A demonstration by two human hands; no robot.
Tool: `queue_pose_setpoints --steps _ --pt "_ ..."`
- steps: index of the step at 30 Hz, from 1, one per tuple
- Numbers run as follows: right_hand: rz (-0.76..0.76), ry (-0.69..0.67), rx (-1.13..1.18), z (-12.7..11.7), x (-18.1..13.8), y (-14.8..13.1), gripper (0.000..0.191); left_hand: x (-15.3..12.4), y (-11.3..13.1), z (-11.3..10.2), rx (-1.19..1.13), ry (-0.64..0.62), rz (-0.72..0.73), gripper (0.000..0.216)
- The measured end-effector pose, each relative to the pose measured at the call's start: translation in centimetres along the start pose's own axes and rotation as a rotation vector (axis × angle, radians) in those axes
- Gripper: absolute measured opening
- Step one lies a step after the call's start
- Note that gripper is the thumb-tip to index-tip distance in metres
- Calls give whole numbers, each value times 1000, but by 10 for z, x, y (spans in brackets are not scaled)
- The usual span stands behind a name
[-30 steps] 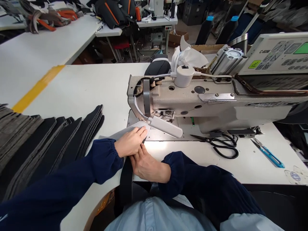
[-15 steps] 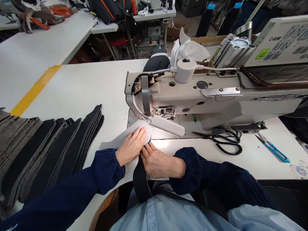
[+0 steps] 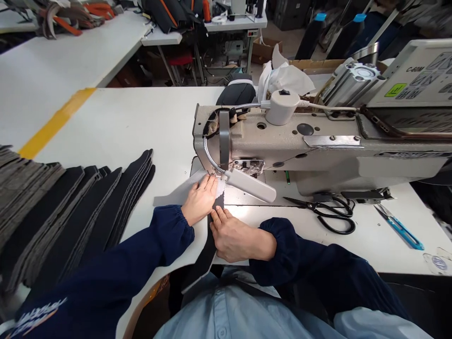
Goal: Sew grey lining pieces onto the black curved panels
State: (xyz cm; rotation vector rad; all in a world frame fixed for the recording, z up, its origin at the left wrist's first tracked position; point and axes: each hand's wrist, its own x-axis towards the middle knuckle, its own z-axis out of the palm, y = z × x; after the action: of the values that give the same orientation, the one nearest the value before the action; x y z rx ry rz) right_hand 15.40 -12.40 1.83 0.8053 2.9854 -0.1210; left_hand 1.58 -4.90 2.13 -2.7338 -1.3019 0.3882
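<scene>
On the white desk [image 3: 148, 122], a long black fabric strip [image 3: 204, 259] runs from near the beige metal sewing machine [image 3: 243, 139] toward the person's lap. The left hand [image 3: 200, 200], nearer the machine, lies flat-fingered on pale grey mesh fabric [image 3: 192, 186]; the right hand [image 3: 236, 237] touches the strip, any pinch hidden.

With our hands at the clock's centre, we are resting our left hand [image 3: 200, 197] on a fabric piece [image 3: 181, 192] before the sewing machine [image 3: 282, 153], whose body is extending from twelve toward two. Our right hand [image 3: 233, 233], between four and five from the left, is lying on a strap [image 3: 205, 254] that is running over the worktable [image 3: 141, 127] edge toward seven. We are seeing stacked pieces [image 3: 95, 207] lying at nine, scissors [image 3: 332, 216] at three, snips [image 3: 400, 228] farther out that way, and a control panel [image 3: 416, 77] standing at two. Another table [image 3: 236, 26] is standing beyond, at twelve.
</scene>
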Motion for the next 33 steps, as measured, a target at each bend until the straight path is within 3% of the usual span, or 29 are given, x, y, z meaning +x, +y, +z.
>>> queue_pose_setpoints --steps 7,14,21,26,33 --pt "4 -56 9 -7 0 5 62 -10 -17 -16 65 -65 20 60" --pt "13 -87 42 -14 0 9 64 -28 -18 -36 180 -102 51 41" --pt "-11 -109 26 -19 0 7 60 -30 -12 -49 132 -185 81 35" --pt "-40 -25 -15 -9 -3 0 48 -31 -9 -52 15 -292 120 40" --pt "-73 109 -136 3 -10 -16 35 -32 0 -38 -141 -296 101 27"
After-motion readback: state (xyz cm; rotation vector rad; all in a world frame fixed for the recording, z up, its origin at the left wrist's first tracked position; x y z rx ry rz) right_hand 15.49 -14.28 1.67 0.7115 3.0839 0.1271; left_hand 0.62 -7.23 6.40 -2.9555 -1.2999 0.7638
